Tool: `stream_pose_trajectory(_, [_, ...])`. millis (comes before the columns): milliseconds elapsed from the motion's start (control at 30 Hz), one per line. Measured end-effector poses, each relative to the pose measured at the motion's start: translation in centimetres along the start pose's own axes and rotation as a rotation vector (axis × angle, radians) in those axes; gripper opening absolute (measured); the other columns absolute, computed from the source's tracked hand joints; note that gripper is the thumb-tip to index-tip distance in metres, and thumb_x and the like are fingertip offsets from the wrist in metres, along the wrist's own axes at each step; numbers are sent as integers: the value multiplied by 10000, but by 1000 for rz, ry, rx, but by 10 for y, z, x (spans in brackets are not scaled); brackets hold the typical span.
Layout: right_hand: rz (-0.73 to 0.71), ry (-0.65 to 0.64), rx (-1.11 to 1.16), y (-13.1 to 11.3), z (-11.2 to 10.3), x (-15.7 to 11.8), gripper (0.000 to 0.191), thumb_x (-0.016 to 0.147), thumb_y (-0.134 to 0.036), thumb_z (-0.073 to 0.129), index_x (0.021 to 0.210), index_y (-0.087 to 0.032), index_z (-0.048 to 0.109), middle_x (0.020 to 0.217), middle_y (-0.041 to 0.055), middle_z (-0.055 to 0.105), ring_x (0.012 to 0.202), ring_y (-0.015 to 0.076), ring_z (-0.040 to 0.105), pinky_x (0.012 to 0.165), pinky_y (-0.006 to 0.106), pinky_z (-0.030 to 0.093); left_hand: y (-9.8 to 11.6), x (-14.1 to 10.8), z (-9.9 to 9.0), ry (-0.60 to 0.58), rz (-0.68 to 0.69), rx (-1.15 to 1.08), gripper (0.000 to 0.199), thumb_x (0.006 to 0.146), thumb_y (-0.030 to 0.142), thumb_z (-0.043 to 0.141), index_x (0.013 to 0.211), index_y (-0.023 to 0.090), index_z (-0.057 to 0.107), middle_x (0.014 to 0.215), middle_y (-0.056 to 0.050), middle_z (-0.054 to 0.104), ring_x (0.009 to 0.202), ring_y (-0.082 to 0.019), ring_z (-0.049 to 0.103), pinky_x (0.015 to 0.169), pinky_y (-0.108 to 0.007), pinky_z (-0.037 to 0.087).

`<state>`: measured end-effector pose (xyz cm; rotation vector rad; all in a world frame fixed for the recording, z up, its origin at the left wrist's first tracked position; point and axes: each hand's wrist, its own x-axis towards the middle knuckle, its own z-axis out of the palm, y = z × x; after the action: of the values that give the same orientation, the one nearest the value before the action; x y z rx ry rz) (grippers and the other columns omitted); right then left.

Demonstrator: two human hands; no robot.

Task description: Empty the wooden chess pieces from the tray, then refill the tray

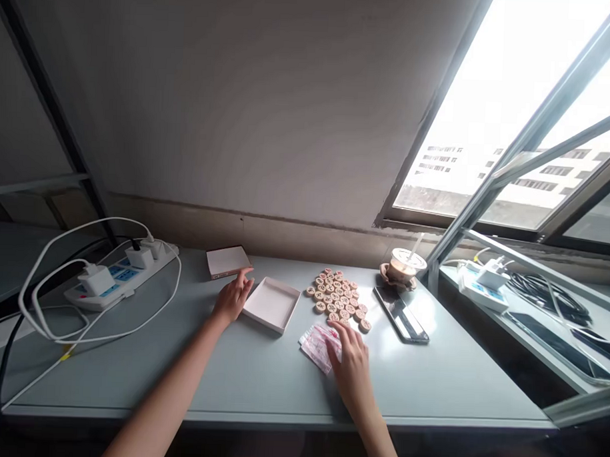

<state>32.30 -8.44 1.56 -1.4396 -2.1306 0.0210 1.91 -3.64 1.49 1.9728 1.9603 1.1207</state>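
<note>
forearms point(167, 384) stretch over the desk point(259, 387). the right hand point(353, 357) curves, thumb apart from fingers, over a pinkish packet point(315, 347); whether it grips, i can't tell. the left hand point(232, 299), loosely open, apparently holding nothing, is beside a shallow tray point(273, 303). a careless forward sweep could scatter the loose round pieces point(320, 307) just beyond the packet.

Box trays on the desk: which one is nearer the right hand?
The front tray, lying between the left hand and right hand. The back tray sits farther off, nearer the wall, its dark printed side showing.
</note>
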Motion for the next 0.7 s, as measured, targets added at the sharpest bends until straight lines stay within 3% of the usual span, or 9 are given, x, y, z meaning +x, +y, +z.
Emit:
stream_pose_trajectory(133, [-205, -299, 37, 11, -10, 26, 451, 821, -230, 489, 1266, -254, 421, 1238, 72, 515, 1155, 233, 449, 882, 345, 386, 4, -3, 1, 66, 4, 74, 346, 910, 463, 244, 1121, 230, 389, 735, 5, 595, 672, -186, 589, 589, -254, 360])
stream_pose_trajectory(200, [-250, -379, -11, 12, -17, 34, 443, 803, -219, 510, 1239, -270, 452, 1185, 61, 549, 1108, 240, 482, 858, 354, 384, 5, -4, 3, 41, -44, 94, 291, 900, 433, 295, 1087, 231, 388, 657, 26, 582, 624, -183, 579, 545, -244, 327])
stream_pose_trajectory(367, [-234, -453, -112, 12, -28, 28, 215, 832, -181, 416, 973, -194, 578, 993, 70, 615, 957, 228, 537, 776, 352, 376, 8, -6, 5, -91, -111, 98, 185, 878, 312, 355, 1036, 227, 402, 576, 46, 572, 593, -177, 573, 507, -237, 282])
stream_pose_trajectory(533, [-233, -453, 8, 8, -35, 22, 132, 817, -303, 491, 844, -197, 565, 982, 60, 596, 923, 221, 519, 752, 339, 387, 15, -9, 0, 42, -31, 165, 209, 890, 307, 331, 1070, 227, 399, 664, 23, 589, 637, -176, 588, 543, -247, 320])
stream_pose_trajectory(633, [-261, -512, 310, -11, -40, 43, 207, 837, -397, 473, 890, -211, 549, 823, 12, 593, 773, 165, 536, 671, 274, 411, 18, -8, -1, 148, 23, 103, 170, 902, 314, 299, 1002, 223, 402, 749, 4, 586, 642, -167, 572, 570, -259, 364])
stream_pose_trajectory(700, [-238, -423, 458, -31, -36, 67, 258, 839, -440, 463, 892, -201, 546, 813, 9, 586, 742, 150, 534, 643, 250, 414, 19, -8, -2, 228, 68, 31, 161, 908, 335, 288, 929, 222, 402, 818, -14, 565, 707, -166, 559, 640, -272, 405])
